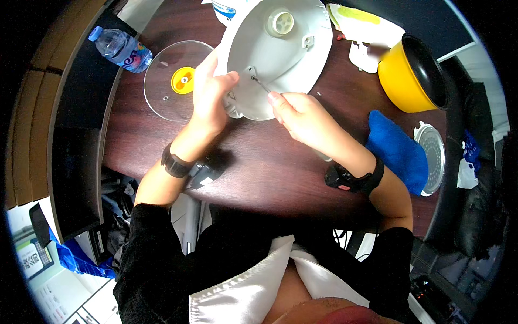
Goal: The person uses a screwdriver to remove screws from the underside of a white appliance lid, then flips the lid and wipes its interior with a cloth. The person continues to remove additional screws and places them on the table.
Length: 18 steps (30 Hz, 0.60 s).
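Observation:
My left hand point(209, 102) is closed on the rim of a white plastic bowl-shaped housing point(286, 59), thumb inside and fingers behind the wall. The housing is tilted with its hollow side toward me. A round pale fitting point(282, 23) and a small bracket point(307, 42) show inside it. Between the thumb and fingers of my right hand point(302, 114) is a slim metal rod-like tool point(261, 83). Its far end meets a small hole in the housing's inner wall; the tool's other end is hidden in my hand.
A clear glass lid point(162, 62) with a yellow knob lies at left, by a water bottle point(120, 49). On the right are a yellow pot point(406, 81), a blue cloth point(396, 146) and a round perforated tray point(430, 156). A dark device point(204, 174) sits at the table's near edge.

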{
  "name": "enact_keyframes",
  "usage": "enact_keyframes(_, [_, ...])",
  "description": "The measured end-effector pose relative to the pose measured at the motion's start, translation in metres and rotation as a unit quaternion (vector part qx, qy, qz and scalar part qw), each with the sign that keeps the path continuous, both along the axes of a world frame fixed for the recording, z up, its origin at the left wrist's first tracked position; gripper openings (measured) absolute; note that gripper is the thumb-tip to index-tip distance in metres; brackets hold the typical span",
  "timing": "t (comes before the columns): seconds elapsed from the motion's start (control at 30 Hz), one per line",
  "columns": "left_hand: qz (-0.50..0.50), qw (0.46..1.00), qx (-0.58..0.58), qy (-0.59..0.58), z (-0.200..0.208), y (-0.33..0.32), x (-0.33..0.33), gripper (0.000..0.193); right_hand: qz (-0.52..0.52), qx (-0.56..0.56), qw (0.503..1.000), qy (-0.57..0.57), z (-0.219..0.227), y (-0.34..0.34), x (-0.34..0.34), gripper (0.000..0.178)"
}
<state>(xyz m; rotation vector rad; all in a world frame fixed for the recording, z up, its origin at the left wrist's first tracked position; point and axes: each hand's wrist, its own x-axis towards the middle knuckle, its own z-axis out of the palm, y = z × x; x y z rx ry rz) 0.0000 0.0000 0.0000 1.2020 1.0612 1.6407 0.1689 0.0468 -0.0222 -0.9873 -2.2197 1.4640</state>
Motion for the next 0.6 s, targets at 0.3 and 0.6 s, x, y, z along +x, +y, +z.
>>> enact_keyframes(0.3, [0.019, 0.986, 0.080, 0.147, 0.008, -0.001, -0.003, 0.049, -0.034, 0.512, 0.845, -0.150, 0.041, -0.004, 0.001, 0.028])
enact_keyframes(0.6, [0.070, 0.994, 0.085, 0.002, 0.000, -0.003, -0.007, 0.044, -0.051, 0.095, 0.993, 0.054, 0.039, 0.009, 0.000, 0.038])
